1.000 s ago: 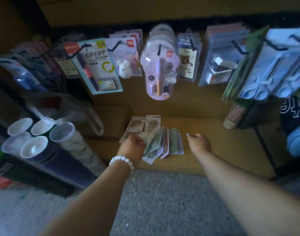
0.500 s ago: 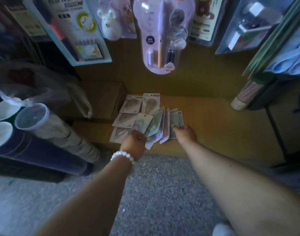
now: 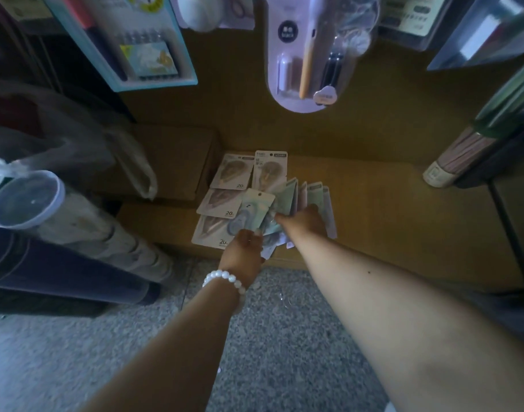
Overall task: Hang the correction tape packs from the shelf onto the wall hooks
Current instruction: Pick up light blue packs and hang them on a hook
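Note:
Several correction tape packs (image 3: 287, 196) lie fanned out on a low wooden shelf (image 3: 388, 221). Flat beige packs (image 3: 222, 200) lie to their left, two rows deep. My left hand (image 3: 244, 252), with a white bead bracelet at the wrist, pinches the lower end of a pale green pack (image 3: 256, 209) that stands tilted up. My right hand (image 3: 304, 223) rests closed on the fanned green and lilac packs beside it. The wall hooks are out of frame; only the bottoms of hung goods show above.
Hung blister packs (image 3: 305, 63) dangle over the shelf. Cardboard boxes (image 3: 171, 162) sit at the shelf's left. Capped paper rolls (image 3: 70, 233) and a plastic bag (image 3: 76, 138) lie further left. A rolled bundle (image 3: 457, 159) leans at right. Grey speckled floor (image 3: 269, 337) lies below.
The view has dropped and closed in on the shelf. My right hand moved left onto the fanned packs. My left hand has tilted one green pack up.

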